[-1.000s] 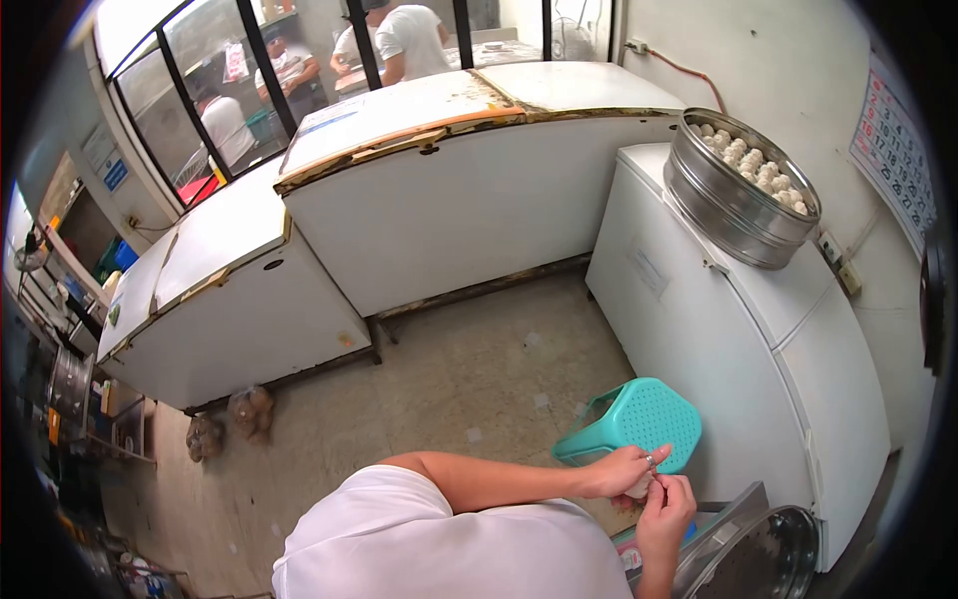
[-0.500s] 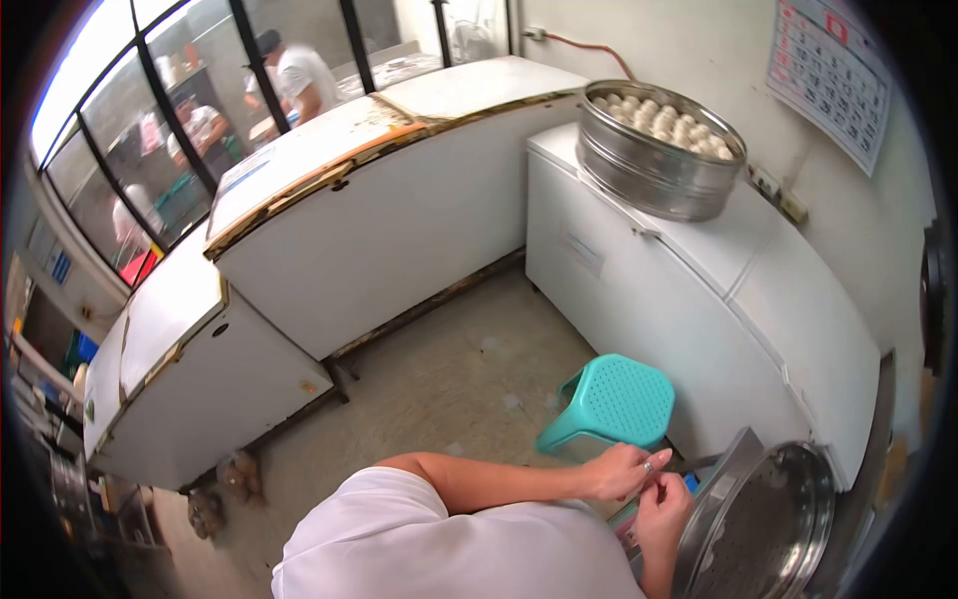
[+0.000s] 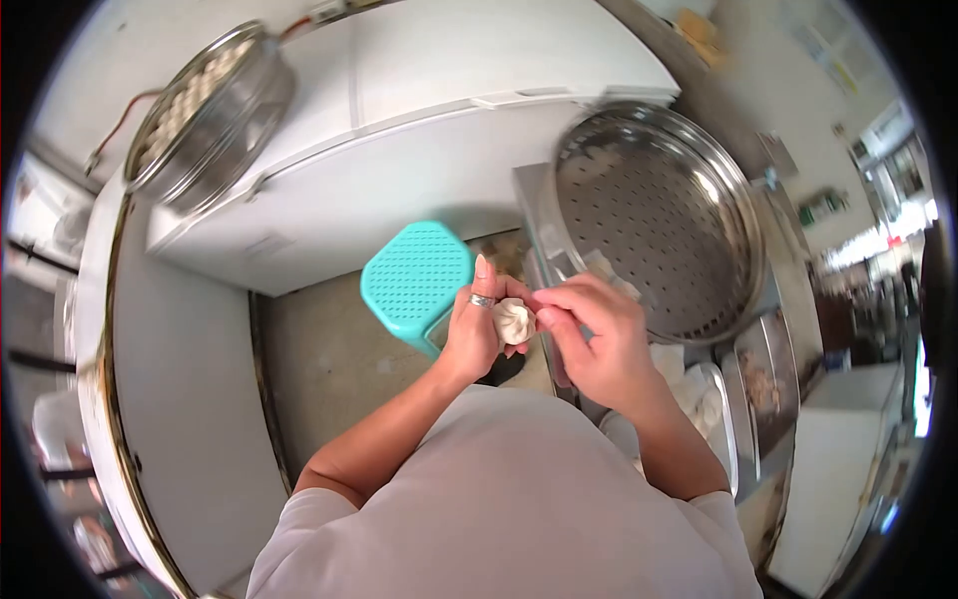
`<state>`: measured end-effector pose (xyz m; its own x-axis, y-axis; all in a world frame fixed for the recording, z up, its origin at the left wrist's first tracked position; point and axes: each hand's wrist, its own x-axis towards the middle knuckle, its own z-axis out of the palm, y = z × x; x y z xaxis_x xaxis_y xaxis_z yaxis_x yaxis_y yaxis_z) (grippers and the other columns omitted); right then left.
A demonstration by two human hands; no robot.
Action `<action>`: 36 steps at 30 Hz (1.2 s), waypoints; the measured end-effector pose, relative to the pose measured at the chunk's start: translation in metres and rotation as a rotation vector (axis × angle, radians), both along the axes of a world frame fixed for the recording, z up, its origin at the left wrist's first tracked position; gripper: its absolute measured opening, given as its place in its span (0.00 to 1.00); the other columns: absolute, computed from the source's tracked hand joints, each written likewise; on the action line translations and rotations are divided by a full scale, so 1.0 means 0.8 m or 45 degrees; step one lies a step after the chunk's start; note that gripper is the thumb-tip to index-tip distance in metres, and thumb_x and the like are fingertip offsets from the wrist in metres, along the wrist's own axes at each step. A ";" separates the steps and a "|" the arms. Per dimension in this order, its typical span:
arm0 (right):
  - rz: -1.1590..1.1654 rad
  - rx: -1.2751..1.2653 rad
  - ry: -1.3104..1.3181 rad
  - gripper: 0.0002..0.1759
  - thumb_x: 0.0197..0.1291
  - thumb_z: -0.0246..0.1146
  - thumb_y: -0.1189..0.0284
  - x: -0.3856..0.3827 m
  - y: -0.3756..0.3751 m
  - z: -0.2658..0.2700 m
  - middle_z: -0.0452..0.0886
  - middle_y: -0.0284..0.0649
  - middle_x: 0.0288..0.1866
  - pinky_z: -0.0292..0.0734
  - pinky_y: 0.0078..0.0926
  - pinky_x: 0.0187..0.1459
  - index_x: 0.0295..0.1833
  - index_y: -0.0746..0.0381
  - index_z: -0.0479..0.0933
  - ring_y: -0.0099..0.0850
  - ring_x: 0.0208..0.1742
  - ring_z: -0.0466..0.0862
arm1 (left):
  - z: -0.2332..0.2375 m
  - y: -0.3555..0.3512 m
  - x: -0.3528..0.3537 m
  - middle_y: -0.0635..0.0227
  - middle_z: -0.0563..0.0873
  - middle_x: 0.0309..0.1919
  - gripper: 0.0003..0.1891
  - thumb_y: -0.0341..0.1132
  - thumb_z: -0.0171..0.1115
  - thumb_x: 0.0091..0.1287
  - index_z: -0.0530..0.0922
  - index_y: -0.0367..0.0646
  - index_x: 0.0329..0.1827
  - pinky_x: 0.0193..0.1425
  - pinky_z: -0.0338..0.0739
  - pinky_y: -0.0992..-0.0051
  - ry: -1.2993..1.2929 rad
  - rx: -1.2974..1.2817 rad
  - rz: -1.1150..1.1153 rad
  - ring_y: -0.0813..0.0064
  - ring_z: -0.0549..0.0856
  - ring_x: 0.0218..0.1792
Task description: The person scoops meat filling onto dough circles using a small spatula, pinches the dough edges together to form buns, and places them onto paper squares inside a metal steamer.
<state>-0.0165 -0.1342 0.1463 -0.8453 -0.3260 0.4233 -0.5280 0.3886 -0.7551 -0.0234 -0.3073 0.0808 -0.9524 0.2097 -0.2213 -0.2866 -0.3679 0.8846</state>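
Note:
In my left hand [image 3: 471, 329], which wears a ring, rests a pleated white dough bun [image 3: 514, 321]. The fingers curl under and around it, with the thumb raised. My right hand [image 3: 604, 334] is closed in a pinch, thumb and forefinger at the bun's right edge. Just beyond that hand, a large round steamer tray [image 3: 654, 225] with a perforated base lies tilted in view. Below my right forearm, a metal tray [image 3: 733, 429] holds pale dough pieces, partly hidden by the arm.
A turquoise stool [image 3: 417, 280] stands on the floor ahead of me. White chest freezers [image 3: 419, 165] line the room. On one sits a steel steamer [image 3: 225, 130] filled with buns. A small metal pan [image 3: 763, 374] with crumbly filling lies at the right.
My view has swung to the right and down. The bun now shows in my left hand, and the perforated steamer tray has come fully into view.

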 end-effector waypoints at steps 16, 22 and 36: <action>-0.543 0.390 0.093 0.03 0.67 0.64 0.78 0.014 0.065 -0.060 0.75 0.43 0.38 0.78 0.39 0.36 0.41 0.64 0.76 0.44 0.35 0.80 | -0.042 0.109 -0.073 0.69 0.82 0.27 0.43 0.76 0.34 0.76 0.79 0.42 0.37 0.20 0.67 0.77 -0.307 0.126 -0.729 0.77 0.80 0.23; -0.715 0.141 -0.166 0.02 0.68 0.65 0.78 0.026 0.086 -0.055 0.79 0.44 0.36 0.75 0.36 0.36 0.43 0.66 0.80 0.44 0.35 0.80 | -0.052 0.145 -0.084 0.67 0.82 0.26 0.42 0.75 0.36 0.77 0.80 0.40 0.37 0.18 0.66 0.78 -0.377 0.082 -0.805 0.77 0.79 0.20; -1.014 0.400 -0.194 0.16 0.51 0.75 0.78 0.074 0.103 -0.035 0.80 0.40 0.48 0.81 0.38 0.44 0.47 0.61 0.84 0.43 0.48 0.81 | -0.085 0.202 -0.092 0.65 0.84 0.27 0.43 0.77 0.33 0.75 0.79 0.43 0.39 0.21 0.73 0.72 -0.683 0.493 -1.330 0.72 0.83 0.22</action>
<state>0.0424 -0.0518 0.1180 -0.9116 0.3041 0.2767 0.0880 0.8016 -0.5913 -0.0973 -0.1457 0.0125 -0.0968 0.9533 -0.2861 -0.8925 0.0441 0.4488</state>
